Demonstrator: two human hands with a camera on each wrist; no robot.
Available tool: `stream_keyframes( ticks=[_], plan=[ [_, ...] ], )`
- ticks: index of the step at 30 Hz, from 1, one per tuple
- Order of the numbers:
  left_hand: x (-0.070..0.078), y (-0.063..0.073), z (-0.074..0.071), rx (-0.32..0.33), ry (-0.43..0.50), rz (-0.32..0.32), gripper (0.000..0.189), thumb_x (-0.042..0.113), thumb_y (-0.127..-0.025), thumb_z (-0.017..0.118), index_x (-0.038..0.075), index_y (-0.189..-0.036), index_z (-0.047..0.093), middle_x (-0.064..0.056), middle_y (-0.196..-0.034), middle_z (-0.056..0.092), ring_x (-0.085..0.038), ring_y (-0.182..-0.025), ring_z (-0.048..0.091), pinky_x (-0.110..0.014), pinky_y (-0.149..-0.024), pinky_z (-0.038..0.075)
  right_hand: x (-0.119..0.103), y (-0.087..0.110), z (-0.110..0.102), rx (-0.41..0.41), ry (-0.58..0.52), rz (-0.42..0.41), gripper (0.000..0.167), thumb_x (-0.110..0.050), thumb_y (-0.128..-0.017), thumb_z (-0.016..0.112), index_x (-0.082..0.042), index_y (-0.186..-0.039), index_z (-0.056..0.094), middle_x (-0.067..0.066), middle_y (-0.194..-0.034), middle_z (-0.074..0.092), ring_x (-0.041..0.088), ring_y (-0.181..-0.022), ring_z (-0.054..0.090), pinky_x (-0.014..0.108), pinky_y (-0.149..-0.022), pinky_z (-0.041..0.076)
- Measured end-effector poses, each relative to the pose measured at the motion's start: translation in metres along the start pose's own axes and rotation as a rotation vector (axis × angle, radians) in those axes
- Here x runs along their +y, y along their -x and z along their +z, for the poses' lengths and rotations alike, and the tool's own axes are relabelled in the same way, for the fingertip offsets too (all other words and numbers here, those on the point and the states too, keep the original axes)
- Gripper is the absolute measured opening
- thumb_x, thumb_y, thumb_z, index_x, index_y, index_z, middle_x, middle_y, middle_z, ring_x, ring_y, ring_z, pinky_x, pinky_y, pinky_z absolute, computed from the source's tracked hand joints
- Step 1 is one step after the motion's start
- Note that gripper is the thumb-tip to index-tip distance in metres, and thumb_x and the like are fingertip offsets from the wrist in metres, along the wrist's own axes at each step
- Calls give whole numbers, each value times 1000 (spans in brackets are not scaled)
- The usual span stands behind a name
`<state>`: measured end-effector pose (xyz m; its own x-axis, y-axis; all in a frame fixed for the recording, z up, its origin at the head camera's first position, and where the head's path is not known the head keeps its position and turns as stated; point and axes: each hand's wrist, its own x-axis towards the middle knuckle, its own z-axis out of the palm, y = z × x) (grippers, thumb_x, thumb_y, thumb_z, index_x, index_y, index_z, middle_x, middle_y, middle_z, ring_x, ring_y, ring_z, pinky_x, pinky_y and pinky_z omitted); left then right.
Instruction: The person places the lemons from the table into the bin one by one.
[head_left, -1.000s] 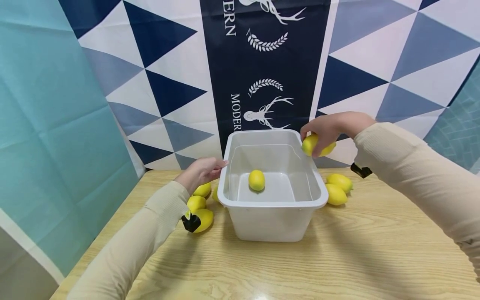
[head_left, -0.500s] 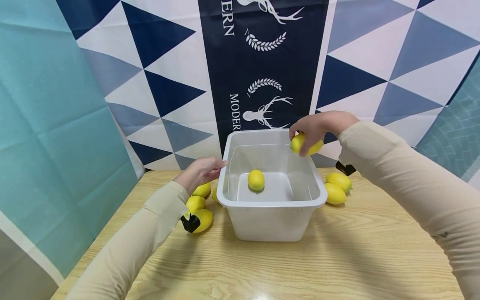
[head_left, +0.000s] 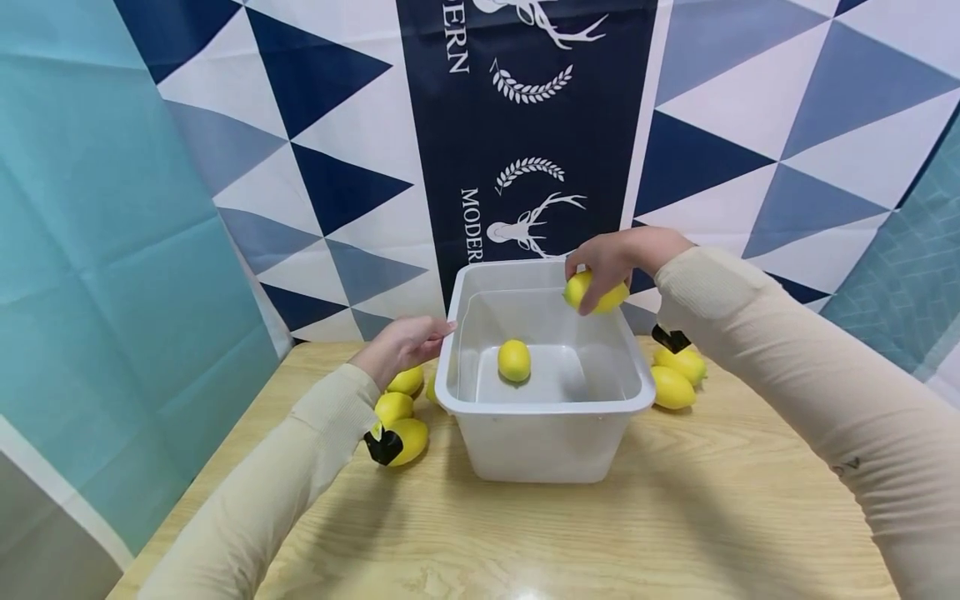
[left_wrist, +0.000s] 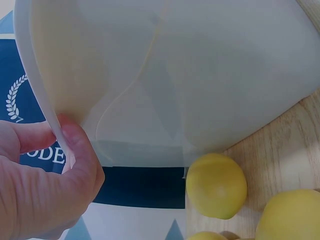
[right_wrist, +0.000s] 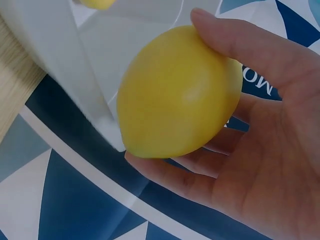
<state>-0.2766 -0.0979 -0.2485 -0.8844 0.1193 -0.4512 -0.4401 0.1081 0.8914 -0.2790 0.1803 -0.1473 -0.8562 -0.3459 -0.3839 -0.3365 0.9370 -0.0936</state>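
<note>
A white plastic bin stands on the wooden table with one lemon lying on its floor. My left hand pinches the bin's left rim between thumb and fingers, as the left wrist view shows close up. Over the bin's far right corner, my right hand holds a second lemon, thumb on one side and fingers curled round the other. The held lemon overlaps the right rim in the head view.
Several lemons lie left of the bin, partly hidden by the left wrist. Two more lemons rest against its right side. A patterned cloth hangs right behind the bin, and the table extends in front.
My right hand has carried its lemon leftward, from outside the right rim to over the bin's far right corner. The left hand keeps its grip on the rim.
</note>
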Motion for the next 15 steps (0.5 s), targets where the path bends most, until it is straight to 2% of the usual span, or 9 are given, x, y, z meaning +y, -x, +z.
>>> stream_keyframes(
  ticks=[7,15],
  plan=[
    [1,-2,1,-12,9,2,42,11,-94,58,0,-133,47,-9,-121,49,-16,-97,52,-26,-107,46,-6,-10,2,-8,-32,-6,56,-33,-83,73,-12,-130,50,13,-127,53,27,-104,56,41,-87,59],
    [1,0,1,-11,17,3,44,12,-95,57,0,-135,46,-10,-126,48,-17,-101,51,-27,-108,45,-14,-24,8,54,-16,-21,53,-34,-84,72,-14,-128,53,11,-125,55,26,-104,54,40,-89,56]
  ],
)
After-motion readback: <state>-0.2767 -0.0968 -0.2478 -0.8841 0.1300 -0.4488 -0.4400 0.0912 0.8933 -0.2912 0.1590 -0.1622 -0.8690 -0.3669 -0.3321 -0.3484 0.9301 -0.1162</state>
